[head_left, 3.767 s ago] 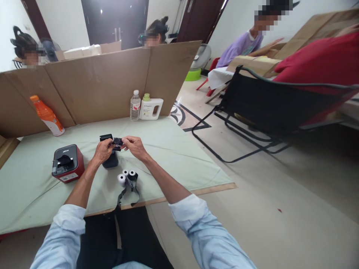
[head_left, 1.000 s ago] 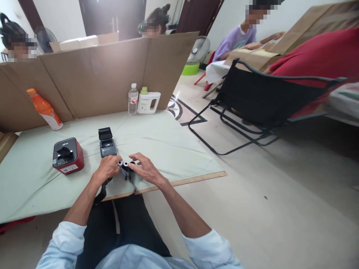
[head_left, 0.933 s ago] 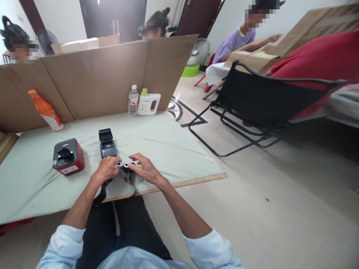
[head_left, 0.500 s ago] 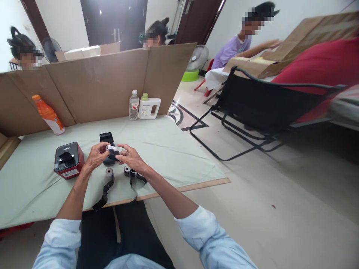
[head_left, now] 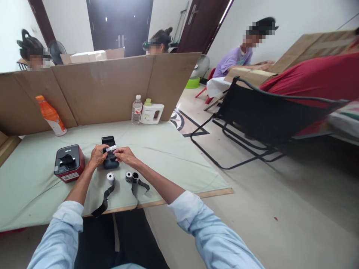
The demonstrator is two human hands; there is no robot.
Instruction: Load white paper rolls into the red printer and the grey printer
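Observation:
My left hand point(head_left: 97, 155) and my right hand point(head_left: 123, 155) together pinch a small white paper roll point(head_left: 111, 148) by its ends, just above a small black printer point(head_left: 110, 157) whose lid stands open. Nearer to me on the green cloth lie a white roll point(head_left: 110, 176) with a black strip trailing toward the table edge and two dark rolls point(head_left: 131, 176) with another black strip.
A red and black label printer point(head_left: 68, 163) sits left of my hands. An orange bottle point(head_left: 51, 116), a water bottle point(head_left: 136, 110) and a white jug point(head_left: 151, 111) stand by the cardboard screen point(head_left: 98, 89). A black folding chair point(head_left: 266, 116) stands right; other people sit beyond.
My hands left the rolls by the table edge, lifted one white roll and carried it over the small black printer. One roll with its strip now lies apart from the other two.

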